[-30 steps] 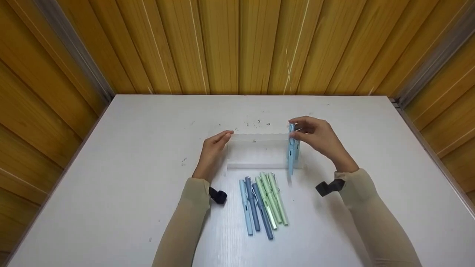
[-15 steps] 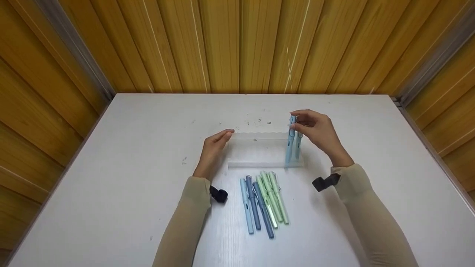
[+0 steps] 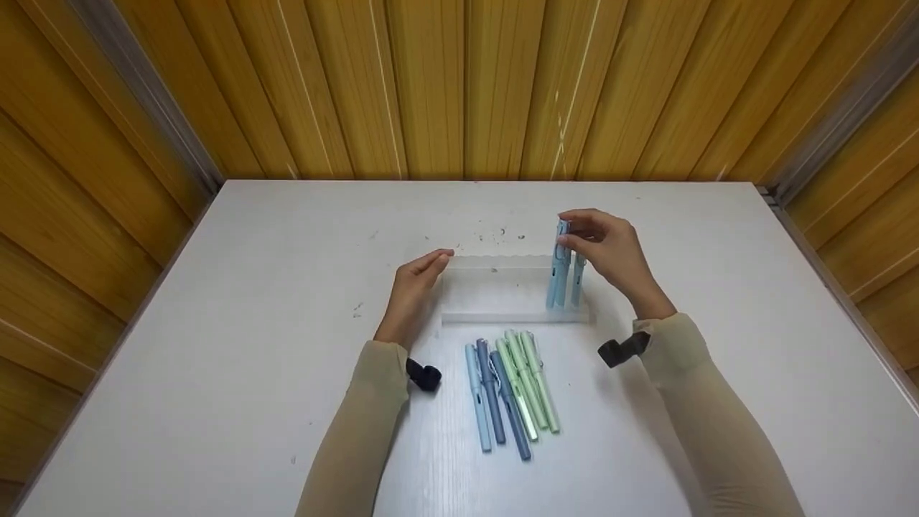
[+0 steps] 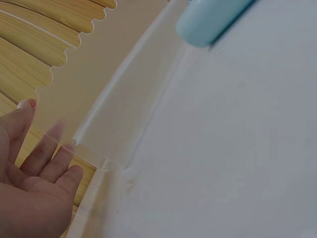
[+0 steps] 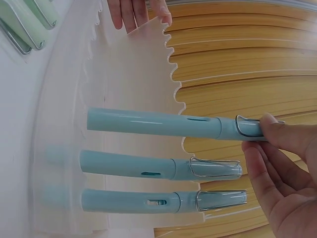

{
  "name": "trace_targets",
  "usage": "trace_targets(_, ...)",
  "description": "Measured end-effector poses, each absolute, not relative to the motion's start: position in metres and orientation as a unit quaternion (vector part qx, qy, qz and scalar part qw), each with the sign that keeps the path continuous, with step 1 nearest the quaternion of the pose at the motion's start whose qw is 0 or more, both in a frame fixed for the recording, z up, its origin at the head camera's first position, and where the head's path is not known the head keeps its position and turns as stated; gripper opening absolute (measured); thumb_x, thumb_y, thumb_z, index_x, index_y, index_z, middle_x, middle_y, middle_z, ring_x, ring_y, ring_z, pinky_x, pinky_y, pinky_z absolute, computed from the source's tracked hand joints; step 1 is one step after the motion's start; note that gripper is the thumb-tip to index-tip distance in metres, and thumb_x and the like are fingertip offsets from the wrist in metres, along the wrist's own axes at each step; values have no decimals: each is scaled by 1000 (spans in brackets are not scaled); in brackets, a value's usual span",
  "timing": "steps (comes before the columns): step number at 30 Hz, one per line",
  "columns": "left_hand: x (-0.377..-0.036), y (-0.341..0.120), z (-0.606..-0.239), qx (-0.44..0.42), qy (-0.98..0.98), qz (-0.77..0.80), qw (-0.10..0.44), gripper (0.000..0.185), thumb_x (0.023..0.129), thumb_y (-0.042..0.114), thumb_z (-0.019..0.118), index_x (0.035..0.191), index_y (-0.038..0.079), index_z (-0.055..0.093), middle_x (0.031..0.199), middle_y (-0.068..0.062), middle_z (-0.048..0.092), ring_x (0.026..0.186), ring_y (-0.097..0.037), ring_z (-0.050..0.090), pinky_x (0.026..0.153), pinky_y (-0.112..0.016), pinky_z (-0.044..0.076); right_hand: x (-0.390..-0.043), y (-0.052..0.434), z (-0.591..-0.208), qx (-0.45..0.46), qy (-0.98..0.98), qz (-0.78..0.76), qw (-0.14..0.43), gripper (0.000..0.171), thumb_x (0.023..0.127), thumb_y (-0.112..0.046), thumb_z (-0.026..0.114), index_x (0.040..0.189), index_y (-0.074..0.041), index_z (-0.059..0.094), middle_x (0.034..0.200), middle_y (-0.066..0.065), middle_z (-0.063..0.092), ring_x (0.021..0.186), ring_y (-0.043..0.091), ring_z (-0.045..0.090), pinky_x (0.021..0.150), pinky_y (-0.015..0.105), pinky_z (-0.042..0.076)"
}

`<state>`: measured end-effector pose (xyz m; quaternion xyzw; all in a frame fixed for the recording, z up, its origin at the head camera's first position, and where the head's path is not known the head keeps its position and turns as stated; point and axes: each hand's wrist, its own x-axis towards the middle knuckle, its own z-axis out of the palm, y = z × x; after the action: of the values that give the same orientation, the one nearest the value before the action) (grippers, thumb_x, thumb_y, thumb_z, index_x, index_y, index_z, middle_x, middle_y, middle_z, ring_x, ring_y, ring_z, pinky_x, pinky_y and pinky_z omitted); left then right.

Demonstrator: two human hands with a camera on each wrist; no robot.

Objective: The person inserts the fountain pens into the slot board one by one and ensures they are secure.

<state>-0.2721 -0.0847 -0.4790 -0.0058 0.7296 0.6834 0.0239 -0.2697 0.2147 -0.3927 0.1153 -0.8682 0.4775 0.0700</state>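
Your right hand [image 3: 610,251] pinches the top end of a light blue pen [image 3: 558,266] by its clip, with thumb and fingers curled round it. That pen stands almost straight up, its long way running top to bottom, at the right end of the clear pen stand [image 3: 502,291]. In the right wrist view the held pen [image 5: 163,124] sits just beside two more blue pens [image 5: 158,183] that lean in the stand's wavy back edge. Your left hand [image 3: 420,283] is open, with straight fingers touching the left end of the stand. Near you, between your two arms, lies a bunch of loose pens [image 3: 511,391] on the white table [image 3: 215,323], blue ones on the left and green ones on the right, all pointing away from you. The held pen is well off to the right, so your right hand is the nearer one to it.
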Motion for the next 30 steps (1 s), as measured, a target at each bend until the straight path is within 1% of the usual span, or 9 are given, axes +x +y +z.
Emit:
trace_targets(4, -272, -85, -479, -6, 732, 681, 22, 34, 93, 40, 62, 119, 20, 69, 134, 3, 60, 132, -16, 48, 112, -37, 37, -270, 213, -394, 116, -869, 476, 73, 37, 89, -17, 70, 124, -11, 63, 114, 9, 67, 98, 14, 62, 84, 10, 50)
trace_targets(13, -272, -85, -480, -7, 728, 685, 28, 33, 93, 41, 61, 119, 21, 69, 134, 4, 59, 134, -16, 46, 114, -38, 35, -272, 212, -396, 125, -869, 471, 81, 36, 88, -14, 71, 123, -9, 64, 113, 9, 68, 99, 15, 63, 85, 11, 50)
trace_targets(19, -272, -86, -479, 0, 739, 673, 23, 35, 94, 41, 60, 120, 20, 68, 135, 2, 59, 133, -19, 48, 112, -38, 38, -272, 212, -398, 136, -869, 469, 81, 35, 88, -13, 70, 122, -8, 64, 113, 10, 67, 99, 15, 63, 85, 10, 49)
trace_targets(24, -273, -86, -479, 2, 745, 667, 18, 35, 94, 41, 60, 120, 19, 69, 135, 0, 59, 133, -20, 48, 111, -40, 39, -274, 212, -397, 141, -871, 465, 73, 34, 88, -12, 70, 121, -8, 65, 115, 9, 67, 98, 17, 63, 82, 9, 50)
trace_targets(30, -273, -84, -479, -8, 736, 677, 18, 34, 94, 37, 61, 120, 18, 69, 133, 0, 60, 132, -19, 49, 112, -38, 38, -274, 212, -396, 138, -878, 454, 60, 32, 89, -15, 70, 120, -8, 65, 111, 10, 68, 95, 21, 66, 77, 11, 52)
